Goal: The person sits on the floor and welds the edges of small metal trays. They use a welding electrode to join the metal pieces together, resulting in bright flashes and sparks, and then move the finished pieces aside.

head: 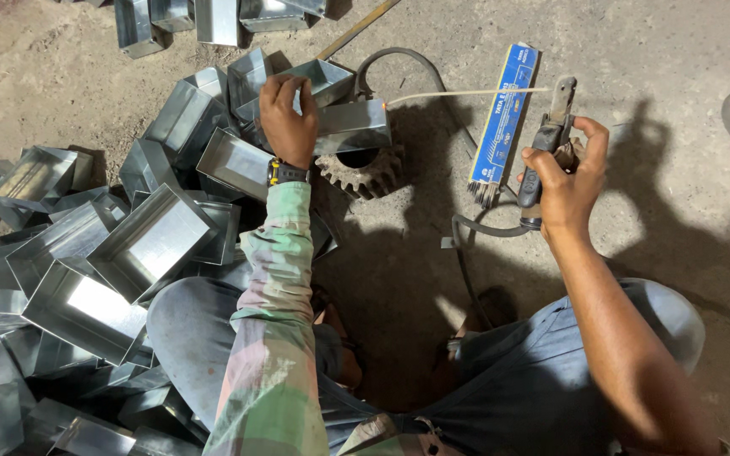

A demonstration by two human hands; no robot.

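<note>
My left hand (pixel 287 118) rests on top of a shiny sheet-metal box (pixel 355 125) that sits on a toothed gear wheel (pixel 363 173), fingers curled over its far edge. My right hand (pixel 566 181) is closed around the dark handle of a welding electrode holder (pixel 548 135). A long thin welding rod (pixel 466 93) is clamped in the holder and reaches left, its tip at the box's right end. A watch is on my left wrist.
Several open sheet-metal boxes (pixel 149 241) lie piled at the left and top. A blue packet of welding rods (pixel 504 114) lies on the dusty concrete floor. A dark cable (pixel 475 228) loops from the holder. My knees are at the bottom.
</note>
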